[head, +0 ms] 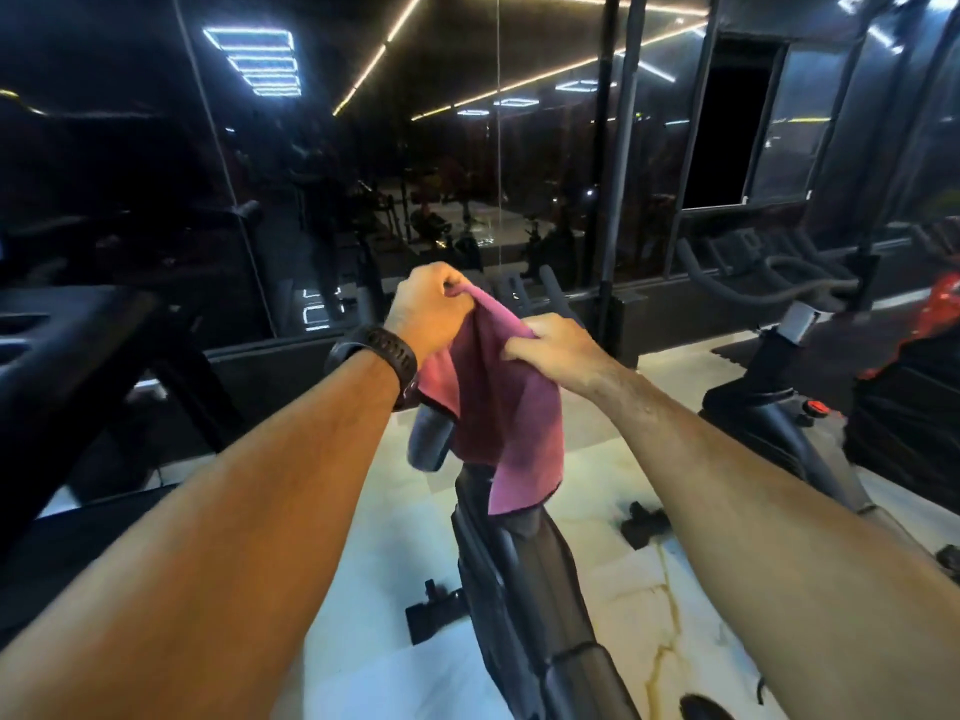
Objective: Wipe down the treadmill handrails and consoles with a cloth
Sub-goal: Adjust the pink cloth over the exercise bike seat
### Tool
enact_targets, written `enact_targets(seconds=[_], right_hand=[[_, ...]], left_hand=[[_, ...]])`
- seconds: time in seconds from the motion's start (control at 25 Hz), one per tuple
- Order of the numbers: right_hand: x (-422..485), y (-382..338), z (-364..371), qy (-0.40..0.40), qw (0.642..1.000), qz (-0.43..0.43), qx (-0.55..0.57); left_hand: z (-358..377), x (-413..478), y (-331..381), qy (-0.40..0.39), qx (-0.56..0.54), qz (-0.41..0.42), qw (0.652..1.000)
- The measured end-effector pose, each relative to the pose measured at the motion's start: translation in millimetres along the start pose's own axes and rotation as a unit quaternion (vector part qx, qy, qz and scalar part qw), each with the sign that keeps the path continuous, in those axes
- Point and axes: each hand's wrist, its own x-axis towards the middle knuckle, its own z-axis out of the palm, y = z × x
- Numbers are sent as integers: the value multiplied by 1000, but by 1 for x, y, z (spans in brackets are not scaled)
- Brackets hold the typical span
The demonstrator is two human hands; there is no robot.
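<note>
Standing far left of the fingers is a dark treadmill (78,356), its slanted upright and console edge in shadow, well apart from both hands. The left hand (431,304) is raised in the middle of the view, with a black wristband (379,358) on its wrist. Its fingers (452,283) are curled and pressed together, pinching the top corner of a pink cloth (498,407).

The cloth hangs in the air from that pinch and runs down and to the right between the two hands. Its loose lower part drapes below the fingers, in front of a black exercise bike (524,579). A dark padded handle end (428,441) shows just below the left wrist, beside the cloth's left edge; whether the cloth touches it cannot be told.

The right hand (558,353) sits slightly lower, just right of the left one, its fingers (519,350) curled and pinching the cloth's upper right edge. Beneath both hands lies a pale marble floor (623,589). Right of the right fingers, well apart, stands a second exercise bike (753,402). At the far right edge is something red (943,314), too dim to name. Behind the fingers a dark mirror wall (363,174) reflects ceiling light strips.
</note>
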Motion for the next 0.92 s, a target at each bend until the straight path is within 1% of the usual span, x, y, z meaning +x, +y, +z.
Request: enact_targets(seconds=[0.08, 0.16, 0.24, 0.32, 0.4, 0.48, 0.6, 0.68, 0.76, 0.8, 0.84, 0.92], right_hand=[[-47, -18, 0, -57, 992, -11, 113], [-86, -39, 2, -104, 981, -32, 161], [-117, -63, 8, -112, 982, -32, 151], [-139, -86, 18, -109, 982, -7, 157], [-163, -113, 31, -112, 967, 26, 227], [-189, -140, 43, -116, 935, 52, 332], [-233, -182, 45, -111, 873, 85, 468], [-268, -206, 38, -119, 845, 81, 515], [-306, -228, 29, -136, 829, 46, 541], [-327, -238, 24, -144, 826, 25, 545], [-348, -246, 22, -149, 827, 2, 543], [-384, -257, 18, -130, 847, -41, 514]], left_hand=[[-25, -40, 20, 26, 9, -36, 999], [-51, -77, 33, 36, 14, -80, 996], [-78, -112, 40, 48, -5, -142, 989], [-108, -145, 51, 59, -24, -195, 979], [-138, -180, 64, 60, -90, -226, 968], [-167, -216, 75, 49, -149, -219, 963], [-205, -271, 86, 53, -109, -153, 981], [-229, -313, 98, 73, -89, -121, 986], [-248, -357, 116, 91, -107, -114, 984], [-257, -378, 125, 85, -111, -116, 983], [-264, -398, 133, 68, -89, -106, 988], [-271, -433, 140, 34, 17, -70, 997]])
